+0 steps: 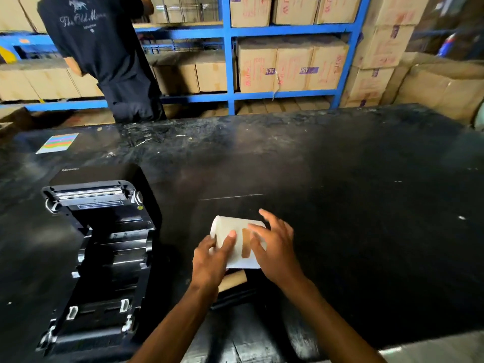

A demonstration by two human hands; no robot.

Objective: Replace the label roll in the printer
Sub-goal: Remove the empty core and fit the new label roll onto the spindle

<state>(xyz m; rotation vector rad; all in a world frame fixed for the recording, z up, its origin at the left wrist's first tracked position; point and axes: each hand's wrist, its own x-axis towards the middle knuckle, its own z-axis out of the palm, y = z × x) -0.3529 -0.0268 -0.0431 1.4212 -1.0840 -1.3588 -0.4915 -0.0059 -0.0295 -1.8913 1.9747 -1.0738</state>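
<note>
A white label roll (237, 251) with a strip of brown tape across it lies on the black table, near the middle front. My left hand (212, 260) grips its left side, thumb on top. My right hand (275, 247) rests on its right side with fingers spread over the tape. The black label printer (99, 247) stands at the left with its lid swung open; its roll bay looks empty. A brown cardboard core (233, 280) and a black spindle (235, 297) lie just under my hands.
The black table (340, 205) runs wide to the right and back. A coloured sheet (58, 142) lies at its far left. A person in a dark shirt (104, 53) stands behind the table at blue shelves (230, 61) full of cardboard boxes.
</note>
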